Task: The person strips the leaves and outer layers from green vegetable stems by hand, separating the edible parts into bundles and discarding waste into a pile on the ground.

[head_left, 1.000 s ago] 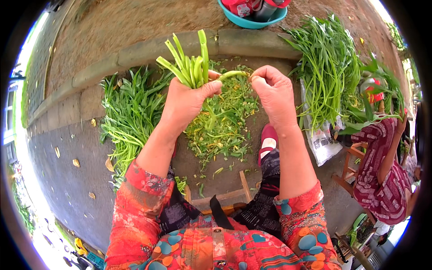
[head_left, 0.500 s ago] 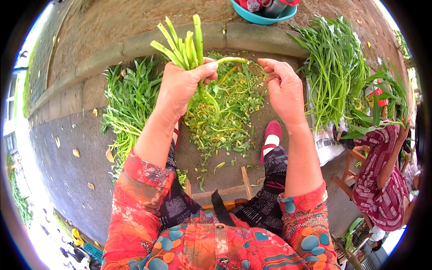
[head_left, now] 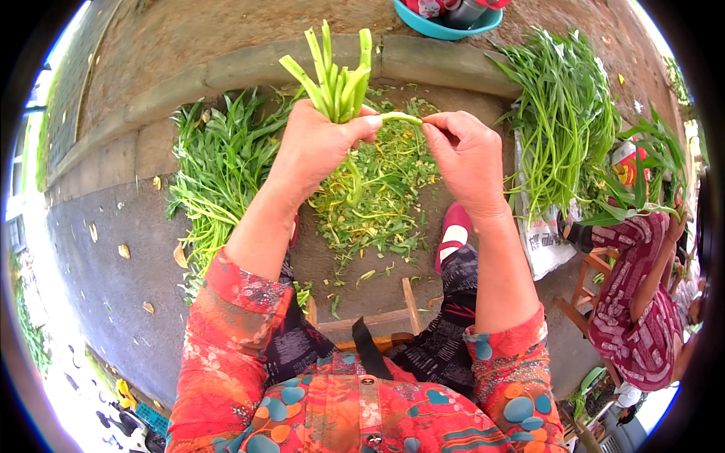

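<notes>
A bunch of thick, pale green water spinach stems [head_left: 332,83] stands upright in my left hand [head_left: 313,143], its fingers wrapped round them. One single stem [head_left: 400,117] sticks out sideways to the right from under my left thumb. Its tip is pinched between the thumb and forefinger of my right hand [head_left: 466,155]. Below the bunch, a bent stem end hangs down. Under both hands lies a heap of torn leaves and yellowed trimmings [head_left: 377,196] on the ground.
A pile of leafy water spinach [head_left: 219,174] lies to the left, and a larger one [head_left: 563,113] to the right on a white sack [head_left: 545,245]. A turquoise basin [head_left: 445,29] stands beyond the concrete curb [head_left: 445,64]. At right sits another person [head_left: 634,302], holding leafy stems.
My right hand has moved left, and its fingers have closed on the tip of the sideways stem. The bunch in my left hand has shifted slightly right.
</notes>
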A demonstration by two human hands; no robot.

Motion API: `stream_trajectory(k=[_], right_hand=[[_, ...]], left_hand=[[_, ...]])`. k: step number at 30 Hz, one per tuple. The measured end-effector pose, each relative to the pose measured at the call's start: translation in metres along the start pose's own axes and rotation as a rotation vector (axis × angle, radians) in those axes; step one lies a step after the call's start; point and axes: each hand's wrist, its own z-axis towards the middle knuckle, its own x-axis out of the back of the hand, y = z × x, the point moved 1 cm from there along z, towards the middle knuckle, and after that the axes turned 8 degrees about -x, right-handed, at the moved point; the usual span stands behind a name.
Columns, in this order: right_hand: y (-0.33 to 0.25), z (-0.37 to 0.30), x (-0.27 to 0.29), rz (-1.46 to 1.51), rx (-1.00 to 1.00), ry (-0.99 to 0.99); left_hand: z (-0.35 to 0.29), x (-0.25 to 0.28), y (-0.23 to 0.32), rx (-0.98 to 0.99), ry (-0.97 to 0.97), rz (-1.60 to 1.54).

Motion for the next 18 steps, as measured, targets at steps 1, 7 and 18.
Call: stream_trajectory(k=[1, 7, 18], right_hand=[[0.0019, -0.0004, -0.0007, -0.015, 0.021, 0.021], [0.0026, -0.0026, -0.0094, -0.179, 0.120, 0.045], [0.0010, -0.0076, -0.0093, -0.338, 0.206, 0.015]], left_hand=[[0.0001, -0.0009, -0.0002, 0.002, -0.002, -0.003], [-0.0019, 0.0024, -0.0033, -0.009, -0.001, 0.075], [-0.0012, 0.0030, 0.0001, -0.021, -0.095, 0.170]])
